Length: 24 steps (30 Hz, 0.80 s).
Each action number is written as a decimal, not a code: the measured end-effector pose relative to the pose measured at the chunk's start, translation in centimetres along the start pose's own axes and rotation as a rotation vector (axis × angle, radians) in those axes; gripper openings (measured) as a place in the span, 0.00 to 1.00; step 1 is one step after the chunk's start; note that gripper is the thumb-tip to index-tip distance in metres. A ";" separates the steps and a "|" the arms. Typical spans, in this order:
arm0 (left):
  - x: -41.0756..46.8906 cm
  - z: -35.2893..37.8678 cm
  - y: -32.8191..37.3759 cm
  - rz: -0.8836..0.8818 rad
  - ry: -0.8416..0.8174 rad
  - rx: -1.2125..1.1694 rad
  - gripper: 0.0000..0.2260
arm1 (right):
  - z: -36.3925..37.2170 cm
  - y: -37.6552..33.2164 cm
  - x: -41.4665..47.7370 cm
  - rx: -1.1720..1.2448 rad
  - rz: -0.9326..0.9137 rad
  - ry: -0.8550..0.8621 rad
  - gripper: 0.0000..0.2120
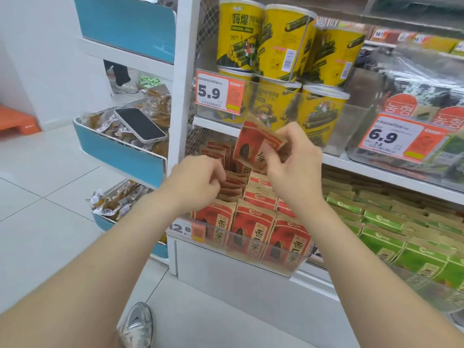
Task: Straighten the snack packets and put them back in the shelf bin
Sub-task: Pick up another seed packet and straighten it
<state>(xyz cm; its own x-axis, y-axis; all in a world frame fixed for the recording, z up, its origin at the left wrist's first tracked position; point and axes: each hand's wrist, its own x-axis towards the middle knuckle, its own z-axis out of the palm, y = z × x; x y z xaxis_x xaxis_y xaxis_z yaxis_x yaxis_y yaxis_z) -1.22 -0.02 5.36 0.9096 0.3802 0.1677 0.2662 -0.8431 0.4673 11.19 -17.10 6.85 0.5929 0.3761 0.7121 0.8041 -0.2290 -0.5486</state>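
fingers [272,153] of my right hand [293,172] clamp a red sunflower-seed packet [253,141] tilted above the shelf bin [283,266], while my left hand [198,177] curls on the standing packets [233,184], i judge parting a slot for it.

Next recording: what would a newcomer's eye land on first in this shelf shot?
Centre frame, the right hand pinches a red snack packet raised above the shelf bin, while the fingers of the left hand curl onto the standing packets inside it. Stacked yellow tubs fill the shelf above, and a phone lies on bagged snacks in a blue bin, left.
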 end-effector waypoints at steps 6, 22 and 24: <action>0.0 -0.5 -1.0 -0.021 -0.062 0.031 0.11 | 5.0 2.8 1.1 -0.078 -0.023 -0.156 0.09; 0.8 0.5 -3.3 0.053 -0.051 -0.043 0.11 | 8.7 2.0 2.6 -0.880 -0.028 -0.540 0.17; 0.9 0.7 -3.5 0.061 -0.039 -0.036 0.11 | 9.5 2.3 2.7 -0.858 0.092 -0.710 0.15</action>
<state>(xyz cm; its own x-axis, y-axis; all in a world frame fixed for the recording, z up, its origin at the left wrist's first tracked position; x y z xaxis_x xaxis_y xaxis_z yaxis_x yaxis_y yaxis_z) -1.11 2.98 3.31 0.9358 0.3125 0.1631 0.1987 -0.8498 0.4881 14.26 -8.11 3.39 0.7129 0.6906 0.1219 0.6844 -0.7231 0.0936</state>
